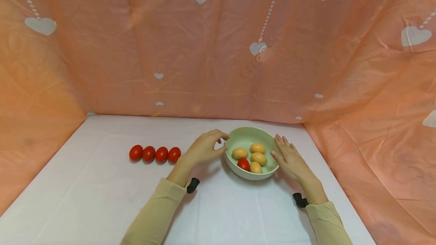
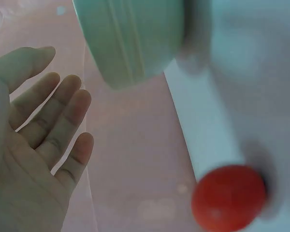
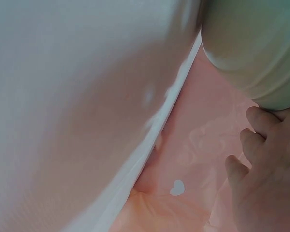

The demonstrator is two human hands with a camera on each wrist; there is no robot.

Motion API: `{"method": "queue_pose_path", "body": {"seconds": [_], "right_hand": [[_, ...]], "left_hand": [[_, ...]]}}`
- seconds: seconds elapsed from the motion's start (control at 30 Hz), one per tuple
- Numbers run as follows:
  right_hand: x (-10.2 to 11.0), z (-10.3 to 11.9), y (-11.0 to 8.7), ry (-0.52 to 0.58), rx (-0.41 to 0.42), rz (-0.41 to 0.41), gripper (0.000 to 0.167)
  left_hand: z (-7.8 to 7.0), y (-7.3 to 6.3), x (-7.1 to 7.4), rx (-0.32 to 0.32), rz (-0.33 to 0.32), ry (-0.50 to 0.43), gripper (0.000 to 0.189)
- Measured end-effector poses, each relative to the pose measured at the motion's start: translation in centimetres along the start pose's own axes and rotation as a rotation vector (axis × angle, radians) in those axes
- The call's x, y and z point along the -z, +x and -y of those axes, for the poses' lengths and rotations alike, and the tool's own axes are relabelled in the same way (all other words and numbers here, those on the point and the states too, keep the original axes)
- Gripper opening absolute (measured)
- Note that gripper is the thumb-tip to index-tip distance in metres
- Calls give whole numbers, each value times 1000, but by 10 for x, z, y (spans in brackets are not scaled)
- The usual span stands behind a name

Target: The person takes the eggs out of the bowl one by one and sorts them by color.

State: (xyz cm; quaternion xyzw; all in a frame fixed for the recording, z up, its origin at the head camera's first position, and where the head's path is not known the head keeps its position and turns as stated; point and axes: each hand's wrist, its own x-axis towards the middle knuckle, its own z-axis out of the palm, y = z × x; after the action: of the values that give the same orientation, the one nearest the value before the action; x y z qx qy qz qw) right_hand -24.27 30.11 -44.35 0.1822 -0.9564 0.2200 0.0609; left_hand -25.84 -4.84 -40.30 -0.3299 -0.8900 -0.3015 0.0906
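A light green bowl [image 1: 250,135] stands on the table and holds several tan eggs [image 1: 259,158] and one red egg-shaped piece [image 1: 243,164]. At its left rim my left hand [image 1: 206,146] has its fingers loosely bent and spread, with nothing between them; the left wrist view shows the fingertips [image 2: 82,104] apart from the bowl's wall [image 2: 140,38]. My right hand [image 1: 291,160] lies against the right rim, its fingers straight. In the right wrist view the bowl's side [image 3: 256,48] meets these fingers [image 3: 263,121].
Several more red egg-shaped pieces [image 1: 148,154] form a row on the white tablecloth [image 1: 102,192], left of my left hand. An orange curtain with pale hearts [image 1: 204,67] closes off the back and both sides of the table.
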Motion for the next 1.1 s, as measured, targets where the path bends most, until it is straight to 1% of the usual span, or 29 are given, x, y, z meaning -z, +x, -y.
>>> {"method": "queue_pose_path", "body": {"seconds": [0.1,0.27,0.4,0.47,0.6,0.73,0.87,1.1], "right_hand": [[0,0,0,-2,-2,4,71],[-1,-2,0,-6,-3,4,71],[-1,-2,0,-6,-4,1,71],[0,-2,1,-7,-3,-2,71],[-1,-2,1,-10,1,-3,70],[-1,-2,1,-12,5,-2,70],[-1,-2,1,-9,5,-4,70],[0,0,1,-11,8,-4,70]], "left_hand": [[-8,8,-7,-19,30,-15,35],[-22,20,-19,-6,110,-28,33],[-30,29,-27,-2,179,-31,32],[-32,33,-31,-11,224,-30,33],[-33,42,-38,-18,338,-23,34],[-36,48,-42,3,432,9,33],[-39,52,-45,17,478,62,29],[-44,56,-50,37,518,103,20]]}}
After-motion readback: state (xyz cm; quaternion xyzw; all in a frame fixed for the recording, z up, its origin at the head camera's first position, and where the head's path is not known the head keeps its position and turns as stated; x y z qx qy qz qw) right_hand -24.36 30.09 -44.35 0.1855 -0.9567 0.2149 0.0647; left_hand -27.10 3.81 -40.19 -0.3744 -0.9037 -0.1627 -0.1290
